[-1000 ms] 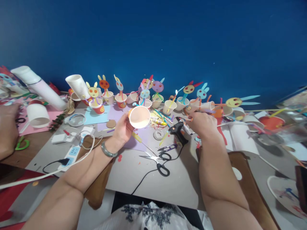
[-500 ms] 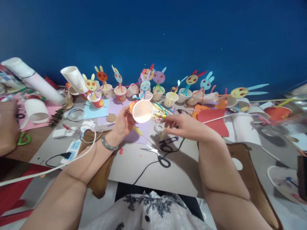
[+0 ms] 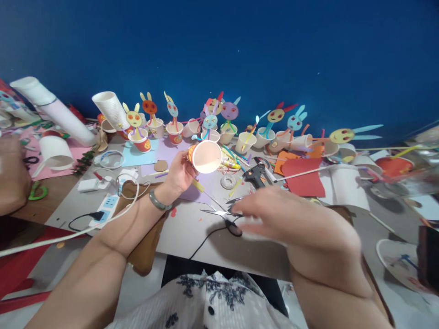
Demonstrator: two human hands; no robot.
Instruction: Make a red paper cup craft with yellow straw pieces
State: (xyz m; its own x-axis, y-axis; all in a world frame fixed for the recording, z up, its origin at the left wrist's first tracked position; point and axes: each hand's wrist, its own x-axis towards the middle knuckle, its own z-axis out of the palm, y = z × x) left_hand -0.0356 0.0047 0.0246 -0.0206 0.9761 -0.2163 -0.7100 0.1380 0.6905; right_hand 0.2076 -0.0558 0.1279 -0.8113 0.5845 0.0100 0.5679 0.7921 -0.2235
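My left hand is wrapped round a paper cup, its open mouth turned toward me. Blurred by motion, my right hand hangs over the table with fingers apart and nothing seen in them. Just under its fingertips lie black-handled scissors, partly covered by the hand. A black glue gun rests behind my right hand, beside a roll of clear tape. Yellow-handled scissors or a similar tool lies near the cup.
Cups with paper rabbit heads stand along the blue wall. A power strip with cables is at the left, red paper at the right. Another person's hand is at the far left. A white cable crosses over my left forearm.
My right hand has moved down and toward me, uncovering the glue gun. My left hand still holds the cup, with its mouth slightly shifted.
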